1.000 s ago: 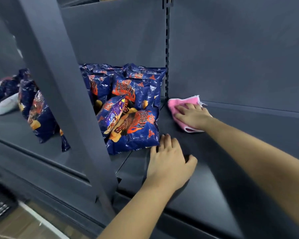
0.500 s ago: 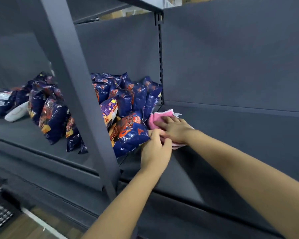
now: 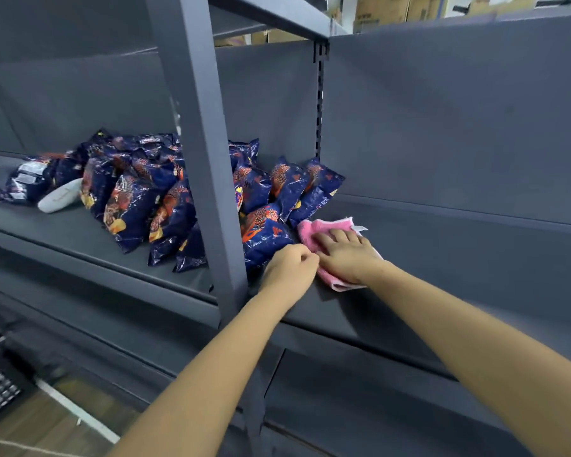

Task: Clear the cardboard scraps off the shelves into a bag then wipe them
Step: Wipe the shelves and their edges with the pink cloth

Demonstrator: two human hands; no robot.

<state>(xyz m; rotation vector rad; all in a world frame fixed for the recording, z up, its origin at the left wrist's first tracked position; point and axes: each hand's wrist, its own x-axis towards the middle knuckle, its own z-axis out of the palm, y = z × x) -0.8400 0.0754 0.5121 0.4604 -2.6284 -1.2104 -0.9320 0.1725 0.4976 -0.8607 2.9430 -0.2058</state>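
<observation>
while our right hand (image 3: 345,255) lies flat, fingers straight, on a pink cloth (image 3: 314,227), pressing it to the dark grey shelf (image 3: 459,275) as if for wiping, our left hand (image 3: 290,268) sits just beside it with fingers curled, against the nearest blue snack bag (image 3: 264,237), probably keeping the bag out of the cloth's path. we cannot tell whether those curled fingers pinch a scrap, the cloth's edge or nothing, since they face away from us. a grey upright post (image 3: 208,179) hides part of the heap of bags. no cardboard scraps show on the shelf, and a white object (image 3: 60,199) beyond the post is hard to identify.
</observation>
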